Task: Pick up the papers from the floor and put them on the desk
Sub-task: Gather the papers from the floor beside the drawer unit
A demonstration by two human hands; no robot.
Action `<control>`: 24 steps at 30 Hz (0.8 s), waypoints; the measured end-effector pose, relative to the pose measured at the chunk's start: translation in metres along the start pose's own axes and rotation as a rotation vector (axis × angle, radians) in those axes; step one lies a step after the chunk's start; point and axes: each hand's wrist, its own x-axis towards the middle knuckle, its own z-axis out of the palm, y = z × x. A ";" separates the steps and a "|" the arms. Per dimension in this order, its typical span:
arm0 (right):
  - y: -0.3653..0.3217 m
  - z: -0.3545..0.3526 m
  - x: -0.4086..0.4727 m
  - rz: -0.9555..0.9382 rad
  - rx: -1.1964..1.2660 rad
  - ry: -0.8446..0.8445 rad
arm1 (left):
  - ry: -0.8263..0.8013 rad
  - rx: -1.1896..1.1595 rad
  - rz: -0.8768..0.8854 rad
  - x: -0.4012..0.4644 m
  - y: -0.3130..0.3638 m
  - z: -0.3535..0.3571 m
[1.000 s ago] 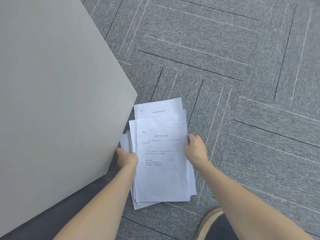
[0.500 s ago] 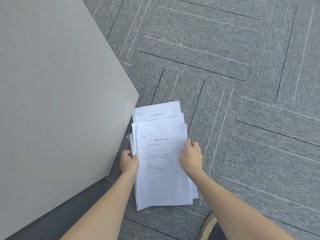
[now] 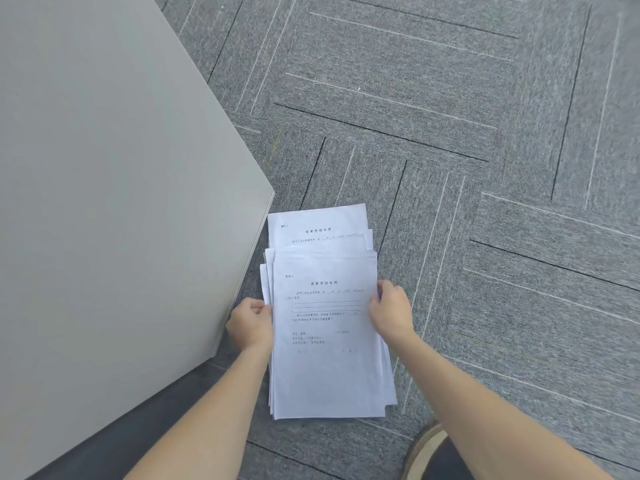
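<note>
The papers now sit gathered in a rough stack pinched at both long edges, where a second ago the hands were only closing in on looser sheets lying on the carpet. The left hand curls tight on the left edge and the right hand on the right. With the desk just beyond the left fingers, the stack seems ready to lift.
</note>
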 end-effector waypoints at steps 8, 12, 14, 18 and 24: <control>-0.011 0.003 -0.005 0.019 -0.001 0.025 | 0.011 0.063 0.108 -0.006 0.001 0.007; -0.016 0.005 -0.008 0.026 -0.027 -0.018 | -0.011 0.027 -0.021 -0.013 0.008 0.011; -0.020 0.007 -0.010 0.052 0.053 -0.062 | -0.042 0.000 -0.037 -0.014 0.010 0.009; -0.021 0.005 -0.017 0.107 0.241 -0.129 | -0.183 -0.123 -0.058 -0.011 0.006 0.003; -0.020 -0.020 -0.026 0.093 0.325 -0.176 | -0.433 -0.184 -0.121 -0.013 0.005 -0.009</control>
